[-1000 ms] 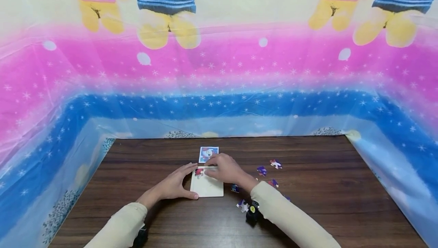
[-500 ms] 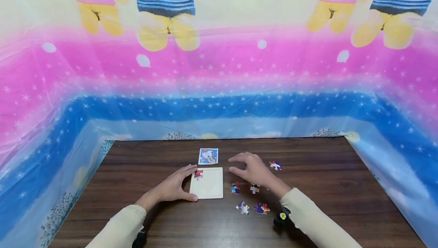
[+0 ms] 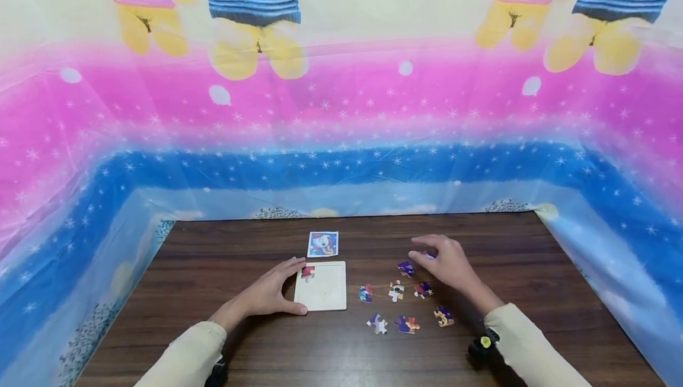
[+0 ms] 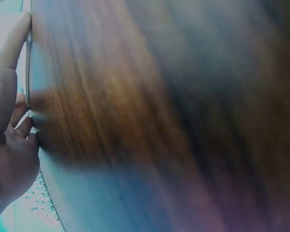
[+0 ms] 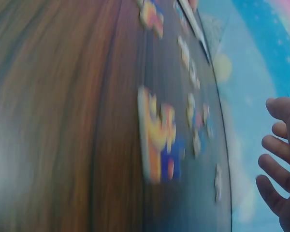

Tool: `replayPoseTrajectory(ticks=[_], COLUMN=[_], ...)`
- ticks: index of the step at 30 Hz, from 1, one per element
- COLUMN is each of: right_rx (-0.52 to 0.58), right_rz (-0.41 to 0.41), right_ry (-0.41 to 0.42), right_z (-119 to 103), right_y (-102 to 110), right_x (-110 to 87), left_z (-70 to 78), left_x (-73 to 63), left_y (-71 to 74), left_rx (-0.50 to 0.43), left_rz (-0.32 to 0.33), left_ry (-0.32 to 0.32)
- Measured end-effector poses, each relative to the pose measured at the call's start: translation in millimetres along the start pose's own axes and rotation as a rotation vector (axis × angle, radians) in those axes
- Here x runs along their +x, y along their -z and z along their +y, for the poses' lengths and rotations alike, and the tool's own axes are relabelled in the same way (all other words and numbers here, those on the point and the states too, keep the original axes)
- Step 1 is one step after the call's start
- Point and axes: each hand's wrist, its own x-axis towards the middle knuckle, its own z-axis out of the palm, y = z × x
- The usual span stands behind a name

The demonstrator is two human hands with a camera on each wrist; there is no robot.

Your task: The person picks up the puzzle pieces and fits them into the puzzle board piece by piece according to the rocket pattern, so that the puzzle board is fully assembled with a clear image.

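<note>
A cream square puzzle board (image 3: pixel 326 292) lies on the table, one red-and-white jigsaw piece (image 3: pixel 308 272) in its far left corner. My left hand (image 3: pixel 268 291) holds the board along its left side, thumb at the near corner and fingers at the far corner. To the right, my right hand (image 3: pixel 447 264) hovers with fingers spread and nothing between them. Partly hidden beneath its fingers is a purple jigsaw piece (image 3: pixel 431 254). Several other pieces lie loose between board and hand, among them a purple one (image 3: pixel 405 268) and an orange-and-purple one (image 3: pixel 443 316).
Behind the board lies a small picture card (image 3: pixel 322 244) showing a white animal on blue. The dark wooden table (image 3: pixel 240 351) ends at a patterned cloth (image 3: pixel 341 168) hung along its back and sides.
My right hand has left the board and moved right, over the scattered pieces, uncovering the red-and-white piece in the board's corner. The left hand has stayed on the board.
</note>
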Motion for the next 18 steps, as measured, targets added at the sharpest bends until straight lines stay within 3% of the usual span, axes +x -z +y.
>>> replayPoseTrajectory(ticks=[5,9,18], right_rx=[-0.038,-0.049,-0.093], right_rz=[0.024,-0.007,-0.084], right_ry=[-0.056,-0.109,-0.145], right_z=[24,38,46], right_y=[11,15,14], right_x=[-5.8,-8.9,-12.6], left_z=[0.5,1.1,1.1], left_x=[-0.3,-0.5,0.0], left_y=[1.0,1.9,0.7], left_rx=[-0.004,-0.01,0.005], left_rz=[-0.008,-0.006,-0.008], left_ry=[0.007,0.004,-0.001])
